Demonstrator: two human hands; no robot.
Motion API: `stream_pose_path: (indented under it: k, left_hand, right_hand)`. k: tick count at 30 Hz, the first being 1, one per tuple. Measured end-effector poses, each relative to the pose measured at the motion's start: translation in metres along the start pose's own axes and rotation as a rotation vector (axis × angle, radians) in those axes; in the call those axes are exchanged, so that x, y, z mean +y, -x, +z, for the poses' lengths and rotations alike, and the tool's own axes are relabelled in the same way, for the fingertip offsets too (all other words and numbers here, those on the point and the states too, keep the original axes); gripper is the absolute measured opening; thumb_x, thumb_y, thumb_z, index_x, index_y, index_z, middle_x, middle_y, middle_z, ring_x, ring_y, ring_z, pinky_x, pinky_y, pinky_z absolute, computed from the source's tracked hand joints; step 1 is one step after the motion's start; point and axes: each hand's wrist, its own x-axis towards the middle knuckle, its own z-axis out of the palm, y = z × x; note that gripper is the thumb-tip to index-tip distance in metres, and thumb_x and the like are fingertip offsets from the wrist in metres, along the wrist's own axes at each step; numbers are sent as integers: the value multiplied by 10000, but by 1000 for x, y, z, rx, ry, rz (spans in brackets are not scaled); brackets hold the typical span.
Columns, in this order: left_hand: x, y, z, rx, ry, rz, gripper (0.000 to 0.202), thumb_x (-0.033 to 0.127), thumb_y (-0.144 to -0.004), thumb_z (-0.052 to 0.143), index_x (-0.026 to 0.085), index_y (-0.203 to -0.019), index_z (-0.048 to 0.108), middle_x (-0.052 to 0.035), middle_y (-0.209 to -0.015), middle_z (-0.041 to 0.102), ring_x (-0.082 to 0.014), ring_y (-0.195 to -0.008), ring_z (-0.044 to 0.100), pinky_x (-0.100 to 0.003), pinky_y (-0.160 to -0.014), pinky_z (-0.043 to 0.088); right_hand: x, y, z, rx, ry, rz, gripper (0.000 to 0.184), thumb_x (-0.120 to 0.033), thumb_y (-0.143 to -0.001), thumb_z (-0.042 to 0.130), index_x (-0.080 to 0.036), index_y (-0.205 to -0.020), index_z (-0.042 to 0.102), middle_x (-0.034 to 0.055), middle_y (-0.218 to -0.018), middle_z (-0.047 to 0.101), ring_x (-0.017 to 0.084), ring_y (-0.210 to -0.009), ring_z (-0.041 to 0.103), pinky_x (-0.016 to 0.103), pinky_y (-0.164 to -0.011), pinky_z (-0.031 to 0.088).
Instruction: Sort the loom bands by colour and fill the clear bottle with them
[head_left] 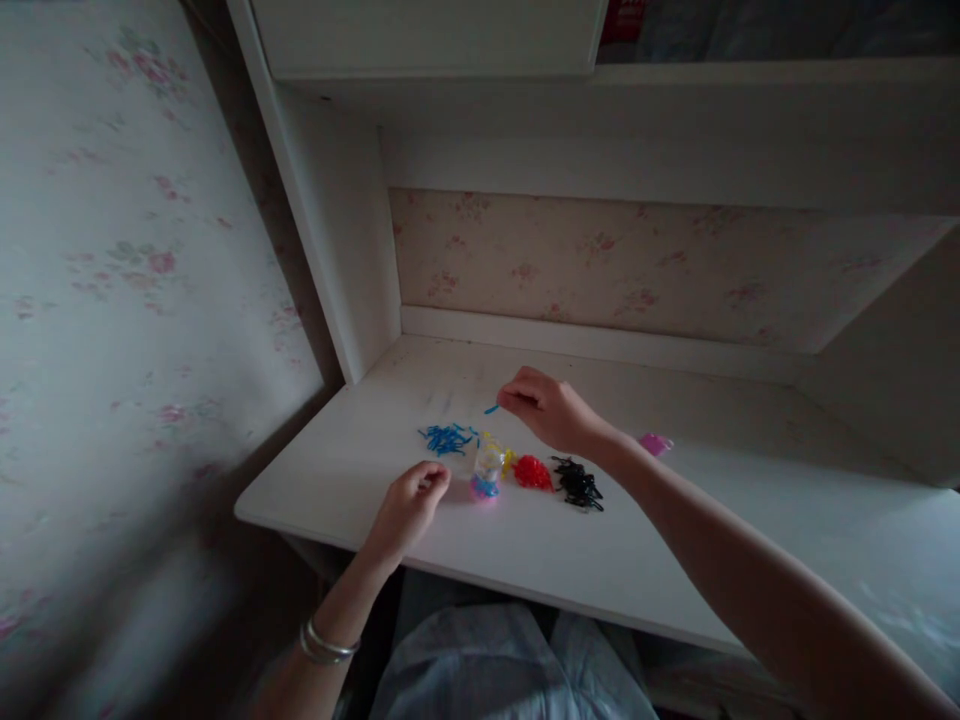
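Observation:
Between the thumb and fingertips of my right hand [541,402], a small blue rubber band [491,409] is pinched above the desk. My left hand [414,498] is closed with curled fingers, just left of a small clear container [489,458]; anything inside its grip is hidden. Blue bands lie in the container's lower part, and its base looks pink. Behind and left of it spreads a pile of blue rubber bands [445,439]. Some yellow bands [508,460] show beside the container, partly hidden by it. Farther right sit a red pile of bands [532,473] and a black pile [580,485].
A pink object [655,443] lies on the white desk [480,545] beyond my right forearm. A side panel [337,220] rises at the left, and an overhead shelf [637,150] spans the back. The desk's front edge is close to my lap.

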Motion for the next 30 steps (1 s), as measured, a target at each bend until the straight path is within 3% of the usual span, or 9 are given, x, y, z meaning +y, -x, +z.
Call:
stream_pose_path:
  k: [4, 7, 10, 19, 30]
  left_hand:
    - [-3, -17, -12, 75, -343, 118, 235, 355, -843, 462, 205, -904, 633, -58, -908, 673, -178, -835, 617, -261, -755, 444]
    - [-1, -25, -20, 113, -625, 91, 218, 339, -860, 452, 228, -935, 624, -62, -972, 652, -185, -836, 620, -275, -736, 434]
    - [2, -31, -21, 104, -765, 65, 250, 367, -877, 429, 240, -997, 607, -63, -1039, 629, -188, -839, 625, -275, -701, 429]
    - [-2, -57, -21, 34, -862, 56, 249, 349, -868, 449, 244, -993, 636, -65, -1029, 624, -191, -833, 624, -281, -693, 434]
    - [-13, -59, -20, 17, -846, 116, 250, 263, -914, 373, 222, -977, 611, -70, -1024, 602, -175, -854, 616, -266, -729, 427]
  right_hand:
    - [-18, 14, -16, -127, 87, -88, 270, -323, -923, 431, -204, -930, 674, 43, -893, 581, 119, -772, 556, 226, -709, 395]
    - [-21, 19, -15, -211, 145, -112, 270, -322, -927, 420, -224, -950, 672, 41, -925, 583, 120, -773, 559, 227, -715, 397]
    - [-19, 19, -11, -242, 182, -122, 269, -324, -929, 416, -234, -955, 668, 35, -924, 580, 117, -759, 558, 224, -703, 397]
    - [-19, 17, -8, -277, 208, -190, 275, -340, -929, 420, -246, -934, 678, 36, -911, 587, 112, -737, 538, 227, -677, 383]
    - [-17, 16, -7, -254, 143, -172, 267, -322, -923, 435, -245, -963, 688, 33, -903, 609, 114, -773, 561, 220, -703, 388]
